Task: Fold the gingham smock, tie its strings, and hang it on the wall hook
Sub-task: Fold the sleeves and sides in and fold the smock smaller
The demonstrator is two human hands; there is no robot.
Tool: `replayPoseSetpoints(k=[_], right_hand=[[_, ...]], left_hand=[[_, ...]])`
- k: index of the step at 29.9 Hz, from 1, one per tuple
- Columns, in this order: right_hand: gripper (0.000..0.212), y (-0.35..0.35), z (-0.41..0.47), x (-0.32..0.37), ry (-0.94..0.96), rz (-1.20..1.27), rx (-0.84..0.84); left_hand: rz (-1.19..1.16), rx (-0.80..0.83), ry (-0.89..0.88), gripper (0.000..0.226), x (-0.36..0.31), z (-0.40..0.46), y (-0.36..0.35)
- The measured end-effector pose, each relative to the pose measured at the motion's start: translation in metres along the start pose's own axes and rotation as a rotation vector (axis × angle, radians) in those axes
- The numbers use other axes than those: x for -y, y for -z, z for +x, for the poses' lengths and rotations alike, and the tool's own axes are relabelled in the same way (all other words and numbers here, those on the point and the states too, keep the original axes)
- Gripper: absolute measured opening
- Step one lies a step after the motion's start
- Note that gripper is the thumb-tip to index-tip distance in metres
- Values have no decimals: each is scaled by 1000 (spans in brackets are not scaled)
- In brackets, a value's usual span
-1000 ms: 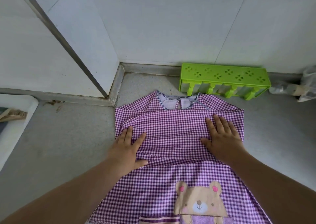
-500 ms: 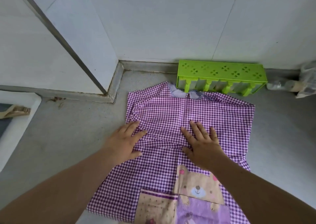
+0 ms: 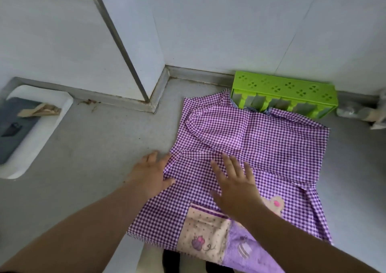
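Smock [image 3: 250, 147] spread on grey floor [image 3: 94, 147], centre-right | left hand [image 3: 151, 175] laid flat at its left edge, right hand [image 3: 236, 184] flat on it | green rack [image 3: 286, 91] against white wall [image 3: 208, 22], upper right

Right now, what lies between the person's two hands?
In the head view, only purple gingham smock fabric lies between the left hand and the right hand, creased by a fold line; nothing else sits there.

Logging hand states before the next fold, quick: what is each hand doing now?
Left hand: open, flat at the left edge of the purple gingham fabric smock.
Right hand: open, fingers spread over the smock, holding nothing.
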State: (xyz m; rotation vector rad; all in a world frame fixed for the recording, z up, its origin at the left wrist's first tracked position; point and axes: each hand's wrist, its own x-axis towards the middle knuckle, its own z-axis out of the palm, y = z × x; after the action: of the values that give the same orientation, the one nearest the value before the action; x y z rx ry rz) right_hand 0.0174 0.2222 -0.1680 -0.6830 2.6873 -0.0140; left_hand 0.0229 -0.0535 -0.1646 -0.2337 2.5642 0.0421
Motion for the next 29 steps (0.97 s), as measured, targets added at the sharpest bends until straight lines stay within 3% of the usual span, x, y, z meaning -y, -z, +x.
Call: replayPoseSetpoints(k=[5, 8, 12, 15, 17, 20, 25, 29], right_hand=[[97, -27, -30, 48, -90, 4, 176], [101, -26, -30, 47, -129, 21, 194], [107, -21, -26, 49, -153, 5, 203], [109, -25, -24, 49, -160, 15, 177], [110, -27, -24, 48, -164, 16, 175], [109, -28, -24, 50, -152, 43, 174], [103, -25, -35, 51, -174, 196, 146], [88, -29, -66, 46, -385, 455, -51]], left_hand=[[-69, -43, 47, 88, 12, -14, -7], [-102, 57, 109, 97, 28, -29, -20], [-313, 207, 95, 108, 54, -50, -33], [-364, 342, 80, 95, 67, -65, -41], [-337, 398, 51, 70, 74, -76, -45], [-467, 406, -16, 32, 83, -89, -47], [-620, 393, -57, 54, 88, -109, -54], [-546, 202, -86, 51, 72, -122, -57]])
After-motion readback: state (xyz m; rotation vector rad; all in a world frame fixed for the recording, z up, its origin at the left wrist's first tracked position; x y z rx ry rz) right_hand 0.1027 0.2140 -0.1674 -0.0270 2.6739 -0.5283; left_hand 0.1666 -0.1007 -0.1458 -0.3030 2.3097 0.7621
